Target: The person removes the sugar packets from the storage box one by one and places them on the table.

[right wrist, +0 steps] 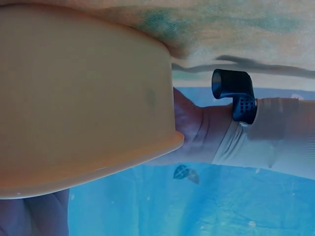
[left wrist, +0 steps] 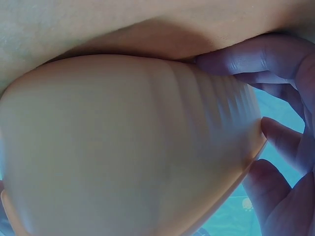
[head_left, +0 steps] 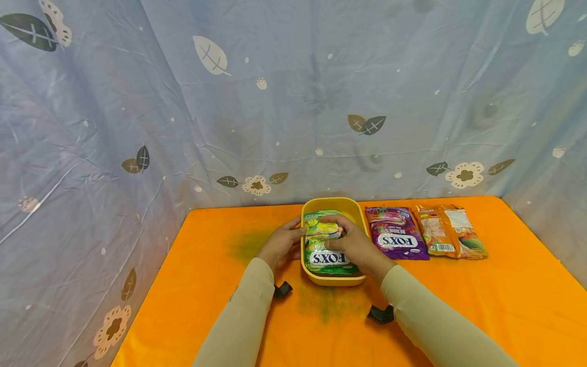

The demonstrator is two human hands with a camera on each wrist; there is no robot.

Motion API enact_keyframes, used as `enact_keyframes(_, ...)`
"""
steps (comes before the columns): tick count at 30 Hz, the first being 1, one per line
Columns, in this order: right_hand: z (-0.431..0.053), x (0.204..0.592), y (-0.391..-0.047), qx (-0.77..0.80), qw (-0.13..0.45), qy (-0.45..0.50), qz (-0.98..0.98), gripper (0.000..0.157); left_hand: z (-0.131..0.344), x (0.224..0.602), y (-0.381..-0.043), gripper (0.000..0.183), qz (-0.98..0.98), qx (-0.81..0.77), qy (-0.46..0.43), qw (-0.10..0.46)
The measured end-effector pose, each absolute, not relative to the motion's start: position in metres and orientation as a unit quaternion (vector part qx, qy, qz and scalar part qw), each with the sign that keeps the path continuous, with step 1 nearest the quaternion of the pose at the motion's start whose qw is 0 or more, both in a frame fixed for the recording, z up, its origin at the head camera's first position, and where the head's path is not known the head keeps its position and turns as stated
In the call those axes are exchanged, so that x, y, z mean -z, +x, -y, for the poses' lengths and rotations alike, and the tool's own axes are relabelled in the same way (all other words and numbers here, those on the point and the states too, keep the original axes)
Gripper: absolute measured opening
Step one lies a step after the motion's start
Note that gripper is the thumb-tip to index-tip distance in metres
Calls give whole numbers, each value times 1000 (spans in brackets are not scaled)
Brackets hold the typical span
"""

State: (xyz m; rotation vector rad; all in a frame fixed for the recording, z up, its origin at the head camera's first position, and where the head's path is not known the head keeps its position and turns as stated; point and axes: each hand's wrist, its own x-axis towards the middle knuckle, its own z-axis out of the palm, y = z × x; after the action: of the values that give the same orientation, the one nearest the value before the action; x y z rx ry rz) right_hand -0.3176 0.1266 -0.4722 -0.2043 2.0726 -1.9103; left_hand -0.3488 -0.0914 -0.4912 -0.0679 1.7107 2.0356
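Note:
A yellow plastic basket (head_left: 333, 281) stands at the back middle of the orange table. In it lies a green FOX'S candy packet (head_left: 323, 258) with lemon pictures, its print upside down in the head view. My left hand (head_left: 282, 243) rests against the basket's left side, and the left wrist view shows its fingers (left wrist: 280, 135) touching the outer wall near the rim. My right hand (head_left: 359, 248) reaches over the right rim and presses on the packet with thumb and fingers spread apart. Between them the wrapper looks crinkled.
A purple FOX'S berries packet (head_left: 395, 234) lies close to the basket's right side. Beyond it are orange candy packets (head_left: 451, 232). A patterned grey-blue cloth (head_left: 293, 102) hangs behind the table. Black wrist mounts (head_left: 381, 314) sit below both forearms.

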Motion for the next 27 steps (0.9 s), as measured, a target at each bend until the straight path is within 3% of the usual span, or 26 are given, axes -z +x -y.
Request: enact_keyframes(27,-131,474,-317,711,158,-84,-680,55,93,495,-348,52,-614,-751,-9,241)
